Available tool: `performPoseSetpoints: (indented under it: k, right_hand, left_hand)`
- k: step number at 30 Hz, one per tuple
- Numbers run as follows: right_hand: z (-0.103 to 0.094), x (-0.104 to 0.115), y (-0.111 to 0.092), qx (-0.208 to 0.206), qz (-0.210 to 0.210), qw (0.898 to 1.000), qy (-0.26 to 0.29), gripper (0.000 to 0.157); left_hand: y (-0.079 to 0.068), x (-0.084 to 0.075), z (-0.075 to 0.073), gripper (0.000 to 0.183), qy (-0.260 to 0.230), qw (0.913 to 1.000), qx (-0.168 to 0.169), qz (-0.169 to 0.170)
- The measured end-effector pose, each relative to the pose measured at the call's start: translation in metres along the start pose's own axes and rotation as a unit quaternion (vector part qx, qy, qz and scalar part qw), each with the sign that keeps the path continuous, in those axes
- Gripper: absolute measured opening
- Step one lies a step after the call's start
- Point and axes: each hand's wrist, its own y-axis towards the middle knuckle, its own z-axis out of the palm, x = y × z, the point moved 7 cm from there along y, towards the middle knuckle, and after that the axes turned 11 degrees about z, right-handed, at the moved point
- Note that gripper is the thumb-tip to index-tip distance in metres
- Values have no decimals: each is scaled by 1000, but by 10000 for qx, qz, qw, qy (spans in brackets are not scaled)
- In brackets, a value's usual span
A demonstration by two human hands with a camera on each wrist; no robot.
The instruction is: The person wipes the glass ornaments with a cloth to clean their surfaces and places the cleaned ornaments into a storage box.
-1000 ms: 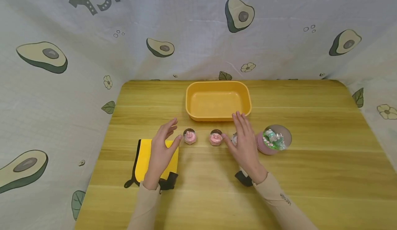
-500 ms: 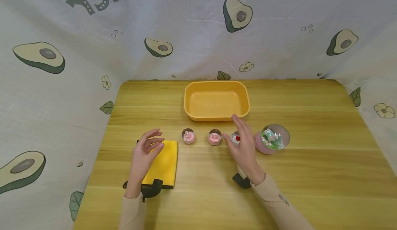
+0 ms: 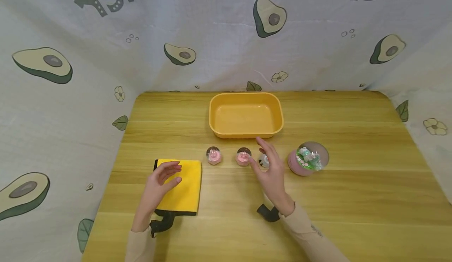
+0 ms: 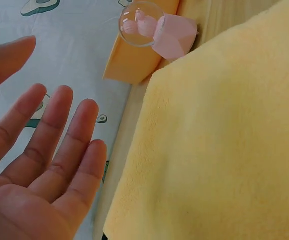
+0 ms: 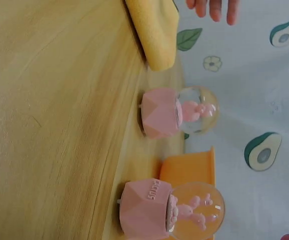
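My left hand (image 3: 158,185) hovers over the left part of a folded yellow cloth (image 3: 187,187) with dark edging; in the left wrist view its fingers (image 4: 79,135) are extended and hold nothing. My right hand (image 3: 272,175) hangs beside a small white snow globe (image 3: 263,161), partly covering it, with relaxed fingers and no object in them. Whether it touches that globe cannot be told. Two small pink snow globes, a middle one (image 3: 243,157) and a left one (image 3: 214,156), stand upright in the row. Farther right, a larger snow globe (image 3: 308,159) with a pink base lies tilted.
A yellow plastic basin (image 3: 246,134) sits at the back of the wooden table (image 3: 335,215), behind the small globes. An avocado-print cloth (image 3: 219,30) hangs along the far side. Black straps (image 3: 163,222) are at the wrists.
My left hand has drawn left and toward me, from beside the left pink globe to over the cloth's left part. My right hand has shifted slightly left and nearer to me.
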Motion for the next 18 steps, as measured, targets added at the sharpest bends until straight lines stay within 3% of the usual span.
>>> performPoseSetpoints:
  k: [4, 12, 18]
  right_hand:
    - [3, 3, -3, 24, -16, 9999, 168, 59]
    - [8, 4, -10, 47, 69, 9993, 353, 60]
    - [17, 8, -14, 120, -19, 9975, 692, 56]
  left_hand:
    - [-5, 6, -1, 41, 331, 9990, 251, -169]
    - [-13, 29, 6, 39, 667, 9902, 712, -996]
    - [-14, 37, 12, 45, 772, 9890, 983, -786]
